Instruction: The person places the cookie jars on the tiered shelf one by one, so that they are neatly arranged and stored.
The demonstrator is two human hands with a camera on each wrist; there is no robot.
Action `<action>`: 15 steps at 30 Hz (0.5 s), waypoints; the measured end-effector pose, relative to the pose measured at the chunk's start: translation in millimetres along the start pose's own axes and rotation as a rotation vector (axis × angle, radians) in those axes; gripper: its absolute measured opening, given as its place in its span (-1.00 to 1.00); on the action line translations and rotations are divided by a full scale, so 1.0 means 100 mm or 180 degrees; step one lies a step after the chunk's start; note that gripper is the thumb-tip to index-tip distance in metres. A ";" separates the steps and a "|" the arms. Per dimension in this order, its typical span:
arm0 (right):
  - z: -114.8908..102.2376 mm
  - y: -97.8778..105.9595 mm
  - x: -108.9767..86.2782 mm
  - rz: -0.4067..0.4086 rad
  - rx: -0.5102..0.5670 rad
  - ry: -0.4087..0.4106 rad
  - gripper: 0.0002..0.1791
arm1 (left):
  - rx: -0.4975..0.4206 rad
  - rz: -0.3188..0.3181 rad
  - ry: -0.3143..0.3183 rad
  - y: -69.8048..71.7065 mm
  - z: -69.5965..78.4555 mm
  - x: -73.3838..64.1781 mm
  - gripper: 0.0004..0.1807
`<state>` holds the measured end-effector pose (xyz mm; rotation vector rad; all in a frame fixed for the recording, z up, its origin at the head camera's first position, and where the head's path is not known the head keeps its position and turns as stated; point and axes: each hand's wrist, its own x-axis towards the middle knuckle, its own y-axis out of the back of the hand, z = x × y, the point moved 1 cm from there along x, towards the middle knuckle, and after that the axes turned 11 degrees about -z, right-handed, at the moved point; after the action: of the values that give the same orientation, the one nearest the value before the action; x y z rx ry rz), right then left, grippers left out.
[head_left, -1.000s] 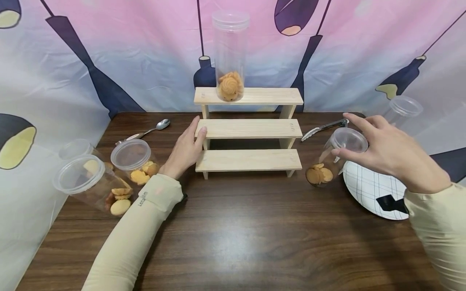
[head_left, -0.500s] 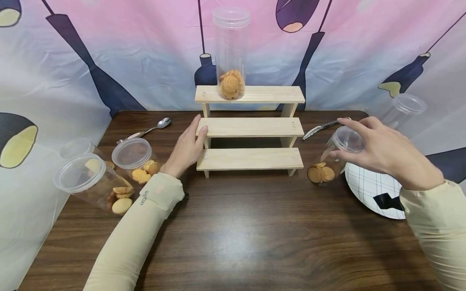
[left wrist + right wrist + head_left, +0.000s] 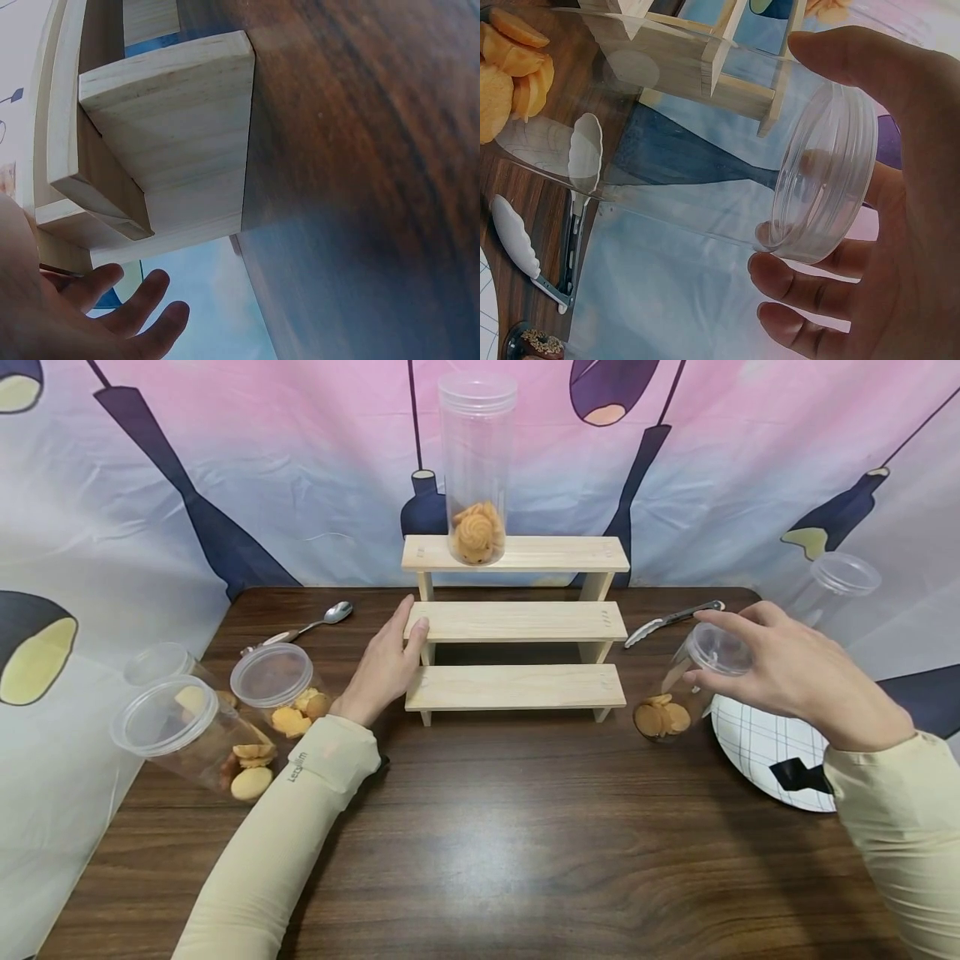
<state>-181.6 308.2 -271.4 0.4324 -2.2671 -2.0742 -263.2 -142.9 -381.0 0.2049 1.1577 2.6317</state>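
Note:
My left hand (image 3: pixel 381 670) rests against the left end of a three-tier wooden rack (image 3: pixel 517 620), thumb over the middle shelf's corner. In the left wrist view, several extended fingertips (image 3: pixel 174 315) show beyond the shelf end; the thumb is hidden. My right hand (image 3: pixel 813 672) grips the lidded top of a clear plastic jar (image 3: pixel 693 668) standing tilted in view to the right of the rack. Round cookies (image 3: pixel 662 717) lie at its bottom. In the right wrist view, thumb and fingers curl round the clear lid (image 3: pixel 829 176) from opposite sides.
A tall jar (image 3: pixel 478 468) with swirled cookies stands on the top shelf. More lidded jars (image 3: pixel 272 677) stand at the left near a spoon (image 3: pixel 322 617). Tongs (image 3: pixel 667 622) lie behind the held jar. A checked plate (image 3: pixel 757 752) and another jar (image 3: pixel 836 585) are at the right.
Over the last second, my right hand shifts slightly left and its fingers settle closer round the jar's lid. My left hand stays at the rack. The view tilts slightly.

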 end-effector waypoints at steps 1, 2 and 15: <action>0.00 0.00 0.00 -0.0001 0.0007 -0.0001 -0.06 | 0.0000 0.0004 -0.0001 0.00 0.00 0.00 -0.19; 0.00 0.00 0.00 0.0000 0.0011 -0.0002 -0.06 | -0.0004 0.0006 0.0000 0.00 0.00 0.00 -0.19; -0.01 0.02 0.01 -0.0069 0.0047 -0.0030 -0.08 | -0.0016 0.0012 0.0010 -0.02 0.00 0.00 -0.19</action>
<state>-183.0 307.4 -270.0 0.4509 -2.2943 -2.0751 -262.5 -141.8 -382.0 0.2022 1.1527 2.6388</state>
